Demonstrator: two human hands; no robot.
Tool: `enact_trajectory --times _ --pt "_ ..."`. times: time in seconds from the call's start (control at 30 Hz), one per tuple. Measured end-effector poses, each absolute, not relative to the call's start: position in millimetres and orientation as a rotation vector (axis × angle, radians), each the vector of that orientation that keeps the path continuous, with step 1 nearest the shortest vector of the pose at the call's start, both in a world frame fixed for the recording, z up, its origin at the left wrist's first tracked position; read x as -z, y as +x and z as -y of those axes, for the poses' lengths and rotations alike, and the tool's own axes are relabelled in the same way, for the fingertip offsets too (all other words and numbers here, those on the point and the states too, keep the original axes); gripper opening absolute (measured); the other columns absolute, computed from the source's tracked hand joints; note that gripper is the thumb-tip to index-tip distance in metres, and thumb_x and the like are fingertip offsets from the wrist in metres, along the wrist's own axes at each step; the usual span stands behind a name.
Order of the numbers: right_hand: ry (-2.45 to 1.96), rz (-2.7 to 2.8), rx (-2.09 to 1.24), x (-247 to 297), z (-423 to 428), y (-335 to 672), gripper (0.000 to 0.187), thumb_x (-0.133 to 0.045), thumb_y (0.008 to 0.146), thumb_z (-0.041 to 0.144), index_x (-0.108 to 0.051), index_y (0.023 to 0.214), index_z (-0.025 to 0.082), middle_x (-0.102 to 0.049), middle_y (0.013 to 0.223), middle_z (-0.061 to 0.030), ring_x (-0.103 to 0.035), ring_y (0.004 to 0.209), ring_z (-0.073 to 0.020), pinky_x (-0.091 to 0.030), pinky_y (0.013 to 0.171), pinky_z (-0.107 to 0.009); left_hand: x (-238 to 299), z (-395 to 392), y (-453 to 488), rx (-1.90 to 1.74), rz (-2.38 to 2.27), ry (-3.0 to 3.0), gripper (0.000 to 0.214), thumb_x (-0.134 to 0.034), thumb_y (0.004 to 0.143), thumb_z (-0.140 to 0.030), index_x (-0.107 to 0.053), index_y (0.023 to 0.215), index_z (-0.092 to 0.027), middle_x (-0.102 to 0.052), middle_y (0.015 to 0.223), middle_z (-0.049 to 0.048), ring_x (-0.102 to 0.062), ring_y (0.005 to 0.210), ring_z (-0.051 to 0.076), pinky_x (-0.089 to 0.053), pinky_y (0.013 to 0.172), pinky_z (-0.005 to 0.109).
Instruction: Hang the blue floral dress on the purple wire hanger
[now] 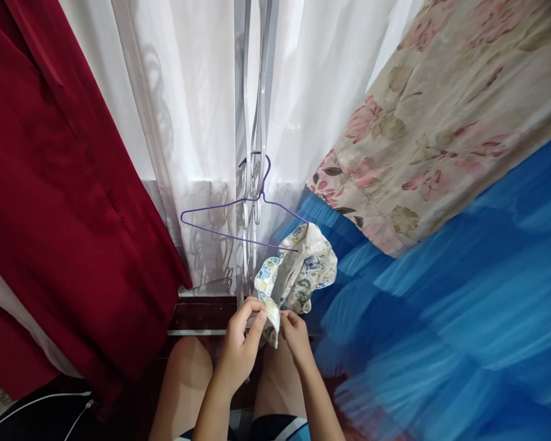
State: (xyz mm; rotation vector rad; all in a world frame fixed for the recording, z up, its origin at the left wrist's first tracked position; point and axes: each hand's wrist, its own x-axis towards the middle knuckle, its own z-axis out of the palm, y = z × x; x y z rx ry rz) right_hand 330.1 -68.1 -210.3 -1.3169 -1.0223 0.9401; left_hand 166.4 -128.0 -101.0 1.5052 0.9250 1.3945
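A small floral cloth (298, 272), cream with blue and yellow flowers, hangs off the right end of a purple wire hanger (239, 211). The hanger is hooked on a metal window grille behind a white sheer curtain (197, 122). My left hand (242, 346) pinches the cloth's lower edge, fingers closed on it. My right hand (296, 334) pinches the same edge just to the right. Both hands are held close together above my knees.
A dark red curtain (59, 202) hangs at the left. A bed with a blue cover (450, 318) and a floral sheet (450, 122) fills the right. White cables (50, 404) lie on the floor at lower left. A dark window sill (202, 315) lies ahead.
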Motion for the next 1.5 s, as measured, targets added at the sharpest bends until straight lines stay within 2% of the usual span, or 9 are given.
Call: enact_trajectory --times 0.23,0.47,0.63,0.73,0.83,1.0,1.17,1.27,1.5 --pt "-1.290 1.076 -0.974 202.0 69.8 338.9 0.034 -0.072 0.069 0.049 -0.065 0.064 0.016 -0.062 0.056 -0.0017 -0.055 0.054 -0.0179 -0.045 0.055 -0.029 97.2 129.1 170.1 -1.308 -0.902 1.575 0.019 -0.048 0.098 -0.033 -0.058 0.090 -0.019 -0.056 0.095 0.0053 -0.056 0.092 0.018 -0.044 0.087 0.028" --pt "-1.261 1.050 -0.777 159.2 81.1 340.0 0.051 -0.077 0.070 0.044 -0.069 0.113 0.018 -0.070 0.118 -0.0142 -0.064 0.107 -0.0297 -0.049 0.092 -0.042 92.0 134.6 164.0 -1.319 -0.754 1.413 0.020 -0.051 0.097 -0.034 -0.061 0.093 -0.017 -0.057 0.100 0.0072 -0.056 0.091 0.019 -0.045 0.079 0.026" --pt "-1.169 1.138 -1.306 125.7 100.3 327.3 0.045 -0.074 0.076 0.054 -0.074 0.100 0.017 -0.074 0.108 -0.0112 -0.063 0.109 -0.0297 -0.045 0.099 -0.041 80.7 140.8 169.6 -1.261 -0.753 1.546 0.019 -0.053 0.096 -0.031 -0.063 0.089 -0.017 -0.060 0.099 0.0083 -0.058 0.096 0.021 -0.044 0.089 0.029" --pt "-1.063 1.033 -1.656 118.7 110.1 320.1 0.063 -0.058 0.080 0.072 -0.074 0.099 0.014 -0.073 0.106 -0.0121 -0.060 0.114 -0.0305 -0.042 0.103 -0.043 80.0 141.1 169.6 -1.236 -0.762 1.608 0.017 -0.056 0.095 -0.031 -0.064 0.088 -0.017 -0.063 0.097 0.0080 -0.059 0.096 0.021 -0.044 0.091 0.031" --pt "-0.881 1.006 -1.886 113.4 116.4 316.0 0.075 -0.046 0.082 0.080 -0.073 0.105 0.014 -0.073 0.103 -0.0131 -0.063 0.109 -0.0310 -0.045 0.099 -0.044 83.3 136.7 158.6 -1.290 -0.824 1.548 0.017 -0.061 0.092 -0.031 -0.062 0.106 -0.021 -0.066 0.105 0.0076 -0.060 0.105 0.022 -0.043 0.098 0.034" --pt "-0.642 1.332 -2.068 109.3 122.0 318.3 0.043 -0.083 0.071 0.044 -0.071 0.096 0.012 -0.068 0.083 -0.0040 -0.060 0.071 -0.0143 -0.047 0.068 -0.023 88.1 127.0 126.4 -1.297 -0.854 1.465 0.035 -0.057 0.094 -0.039 -0.055 0.125 -0.023 -0.061 0.123 0.0107 -0.053 0.121 0.025 -0.034 0.109 0.039" --pt "-0.270 1.485 -2.296 121.3 127.7 330.3 0.055 -0.093 0.051 0.041 -0.066 0.082 0.005 -0.056 0.063 0.0007 -0.043 0.050 -0.0066 -0.036 0.046 -0.016 109.3 131.0 109.2 -0.681 -0.457 1.355 0.064 -0.066 0.073 -0.071 -0.067 0.100 -0.013 -0.059 0.080 0.0059 -0.054 0.074 0.017 -0.041 0.069 0.026" --pt "-0.105 1.487 -2.212 123.5 133.7 343.1 0.066 -0.095 0.036 0.049 -0.064 0.074 0.005 -0.051 0.056 0.0017 -0.042 0.047 -0.0069 -0.035 0.044 -0.017 126.6 134.9 103.9 -0.556 -0.415 1.262 0.060 -0.085 0.054 -0.062 -0.063 0.079 -0.012 -0.047 0.067 0.0005 -0.040 0.061 0.010 -0.029 0.056 0.022" --pt "-0.247 1.501 -1.984 110.5 137.2 371.1 0.087 -0.086 0.029 0.071 -0.068 0.083 0.004 -0.059 0.063 -0.0053 -0.062 0.067 -0.0233 -0.045 0.057 -0.023 103.6 130.2 68.7 -1.236 -0.616 1.470 0.036 -0.073 0.076 -0.051 -0.062 0.073 -0.017 -0.042 0.068 0.0004 -0.041 0.068 0.014 -0.034 0.066 0.028"
